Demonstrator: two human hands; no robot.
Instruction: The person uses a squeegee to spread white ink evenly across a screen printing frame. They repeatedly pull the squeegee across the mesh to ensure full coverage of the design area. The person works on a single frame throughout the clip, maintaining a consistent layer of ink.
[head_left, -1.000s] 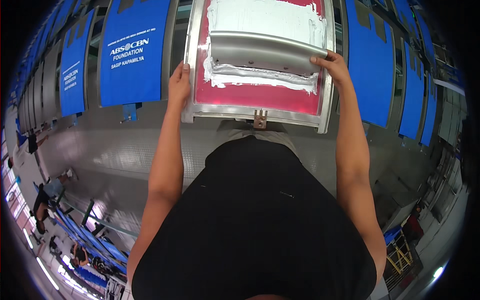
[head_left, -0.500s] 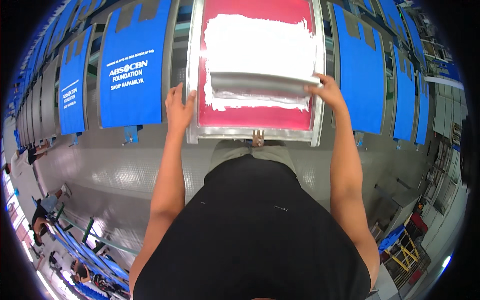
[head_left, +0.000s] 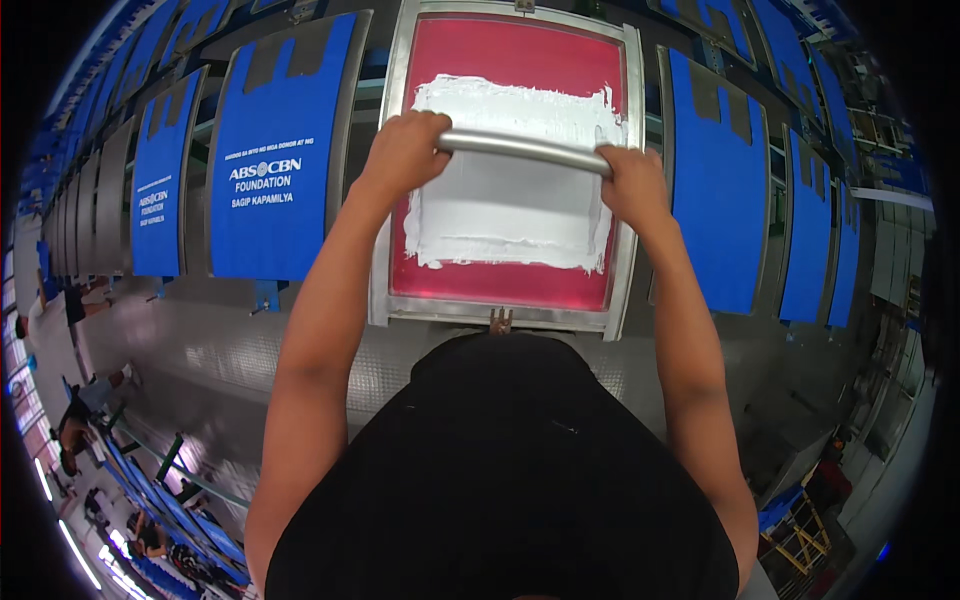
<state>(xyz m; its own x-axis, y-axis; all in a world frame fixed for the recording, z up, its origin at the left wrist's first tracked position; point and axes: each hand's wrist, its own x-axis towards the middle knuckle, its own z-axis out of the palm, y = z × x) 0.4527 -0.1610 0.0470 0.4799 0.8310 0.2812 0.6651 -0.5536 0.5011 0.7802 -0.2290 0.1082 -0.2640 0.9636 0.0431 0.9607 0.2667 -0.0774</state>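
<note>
**Both hands on the squeegee bar**

Head view: my left hand and right hand each close around an end of the squeegee bar, so pressure spreads evenly across the white ink on the red screen, upper centre. Blue bags flank it.

Squeegee pushed from near edge of screen up to far part. Left hand and right hand moved with it, arms stretched further. White ink now spread smooth below bar.
</note>
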